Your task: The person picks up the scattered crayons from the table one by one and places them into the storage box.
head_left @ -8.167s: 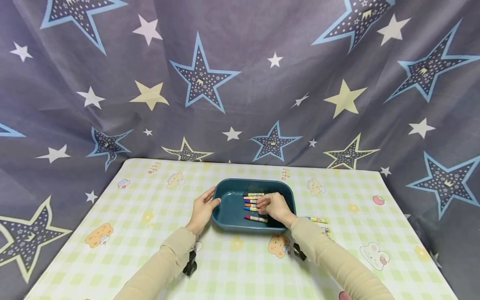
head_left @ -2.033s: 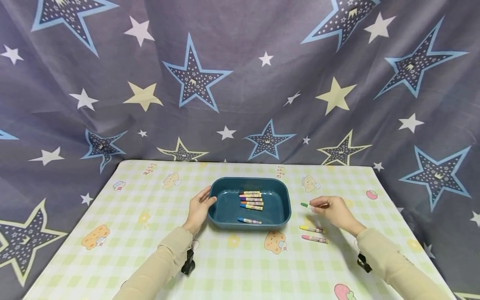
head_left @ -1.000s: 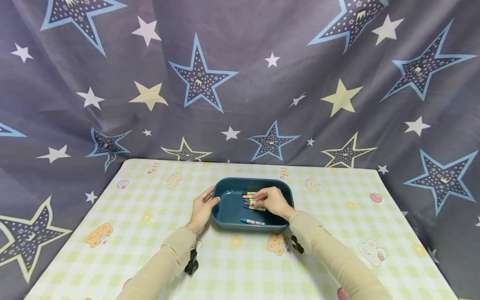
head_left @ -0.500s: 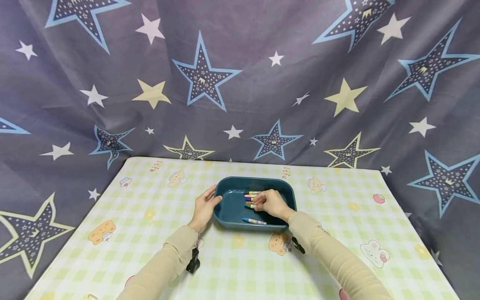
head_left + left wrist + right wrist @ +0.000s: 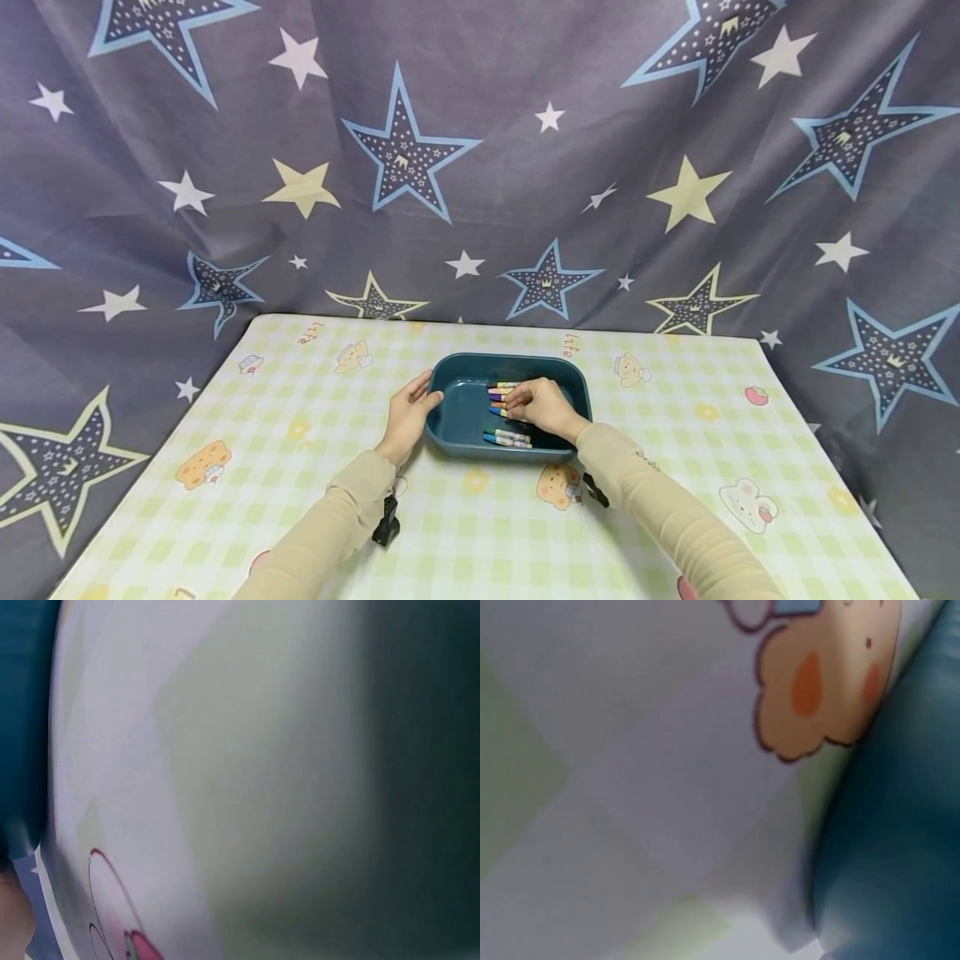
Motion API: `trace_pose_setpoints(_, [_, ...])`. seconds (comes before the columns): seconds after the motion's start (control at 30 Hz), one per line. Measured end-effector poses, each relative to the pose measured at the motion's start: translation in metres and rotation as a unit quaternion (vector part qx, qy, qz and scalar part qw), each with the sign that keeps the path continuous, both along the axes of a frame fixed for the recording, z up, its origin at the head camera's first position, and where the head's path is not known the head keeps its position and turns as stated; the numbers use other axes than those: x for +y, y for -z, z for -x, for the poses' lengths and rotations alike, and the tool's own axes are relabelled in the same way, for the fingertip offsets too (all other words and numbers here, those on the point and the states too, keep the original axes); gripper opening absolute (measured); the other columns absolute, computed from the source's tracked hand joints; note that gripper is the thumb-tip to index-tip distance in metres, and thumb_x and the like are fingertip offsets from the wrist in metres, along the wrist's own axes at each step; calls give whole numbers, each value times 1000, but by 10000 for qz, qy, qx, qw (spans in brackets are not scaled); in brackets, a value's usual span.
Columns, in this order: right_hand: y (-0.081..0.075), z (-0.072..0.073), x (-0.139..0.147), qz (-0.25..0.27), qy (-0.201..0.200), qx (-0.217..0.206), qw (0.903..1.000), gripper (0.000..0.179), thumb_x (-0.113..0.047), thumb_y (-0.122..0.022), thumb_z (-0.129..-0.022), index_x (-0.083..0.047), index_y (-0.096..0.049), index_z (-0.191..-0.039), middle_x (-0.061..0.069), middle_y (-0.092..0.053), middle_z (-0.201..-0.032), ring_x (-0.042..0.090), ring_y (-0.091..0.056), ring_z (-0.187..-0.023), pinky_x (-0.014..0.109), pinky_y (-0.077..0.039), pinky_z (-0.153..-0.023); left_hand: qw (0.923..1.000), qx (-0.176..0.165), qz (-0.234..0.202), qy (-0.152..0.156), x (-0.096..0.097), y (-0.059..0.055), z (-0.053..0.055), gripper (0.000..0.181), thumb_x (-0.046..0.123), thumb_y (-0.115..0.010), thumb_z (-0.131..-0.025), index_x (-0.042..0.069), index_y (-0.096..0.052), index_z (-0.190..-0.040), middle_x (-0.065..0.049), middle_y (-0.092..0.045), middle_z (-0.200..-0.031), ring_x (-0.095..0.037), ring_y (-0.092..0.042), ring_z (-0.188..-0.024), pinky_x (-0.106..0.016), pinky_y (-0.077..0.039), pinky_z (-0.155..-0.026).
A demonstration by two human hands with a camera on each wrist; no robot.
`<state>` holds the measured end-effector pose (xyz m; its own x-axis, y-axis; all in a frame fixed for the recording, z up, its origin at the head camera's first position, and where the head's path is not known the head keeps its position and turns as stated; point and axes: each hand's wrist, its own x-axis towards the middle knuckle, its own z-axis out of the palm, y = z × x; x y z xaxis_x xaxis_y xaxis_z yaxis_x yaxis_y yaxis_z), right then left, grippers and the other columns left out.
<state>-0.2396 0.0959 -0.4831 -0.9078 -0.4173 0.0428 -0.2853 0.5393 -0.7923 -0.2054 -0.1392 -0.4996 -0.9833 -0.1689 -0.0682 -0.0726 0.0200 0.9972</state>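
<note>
In the head view a dark teal rectangular plastic basin (image 5: 457, 446) stands on the table. My left hand (image 5: 406, 417) grips its left side, thumb over the rim and fingers along the outer wall. Inside the basin, my right hand (image 5: 546, 407) has thumb and fingertips together at a blue crayon (image 5: 498, 412), the nearest of a row of crayons. An orange crayon (image 5: 498, 405), a purple crayon (image 5: 497, 398) and a black crayon (image 5: 501, 385) lie beyond it, partly hidden by the fingers. Near the front wall a green crayon (image 5: 512, 435) lies beside another blue crayon (image 5: 506, 442).
The checked tablecloth (image 5: 300, 508) reaches back to a star-patterned curtain (image 5: 480, 208). My right sleeve (image 5: 660, 492) covers the table spot right of the basin. Both wrist views show mostly tablecloth and the basin's outer wall.
A green crayon was picked up right of the basin, carried in by my right hand, and now lies beside the front blue crayon. The left hand stays on the basin.
</note>
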Motion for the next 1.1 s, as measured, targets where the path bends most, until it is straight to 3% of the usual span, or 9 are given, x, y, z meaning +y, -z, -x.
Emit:
trace_pose_setpoints(0.17, [-1,1,6,298,162,-38,9994,14,-6,-71,-78,-6,-72,-92,7,-71,-85,15,-67,-77,22,-56,-67,10000,9,5,20,1,0,-1,51,7,-57,-88,5,-43,-136,-14,-43,-139,-27,-37,-131,-34,-33,-110])
trace_pose_setpoints(0.33, [-14,-3,21,909,203,-86,9956,23,-7,-69,-79,1,-68,-101,13,-70,-92,19,-67,-81,24,-57,-70,10000,4,-9,12,3,1,-1,50,7,-57,-88,6,-44,-136,-14,-43,-139,-27,-37,-131,-34,-34,-110])
trace_pose_setpoints(0.5, [-35,-15,50,1210,304,-209,9920,28,-9,-69,-80,2,-66,-106,19,-67,-101,13,-67,-85,24,-57,-74,10000,-27,-13,23,3,1,0,50,7,-58,-87,6,-44,-136,-14,-44,-138,-27,-38,-131,-33,-34,-110])
trace_pose_setpoints(0.7, [-52,-33,93,1141,395,-136,9926,31,-9,-68,-81,3,-64,-109,22,-65,-108,7,-66,-88,21,-55,-77,10000,-48,22,62,-2,2,2,52,9,-58,-87,6,-42,-137,-14,-44,-139,-27,-38,-131,-34,-34,-110])
trace_pose_setpoints(0.9, [-33,-47,132,897,492,-63,9947,28,-4,-68,-79,8,-65,-104,24,-65,-104,11,-67,-85,17,-55,-74,9999,-88,83,66,-4,1,1,52,10,-58,-88,7,-42,-137,-13,-43,-139,-27,-37,-132,-35,-34,-110])
trace_pose_setpoints(1.1, [-1,-59,164,626,655,-497,9946,28,-3,-68,-79,9,-64,-104,23,-67,-99,17,-68,-83,17,-55,-70,9998,-110,90,155,-3,0,2,50,10,-57,-89,8,-43,-137,-14,-44,-138,-26,-37,-132,-34,-35,-110])
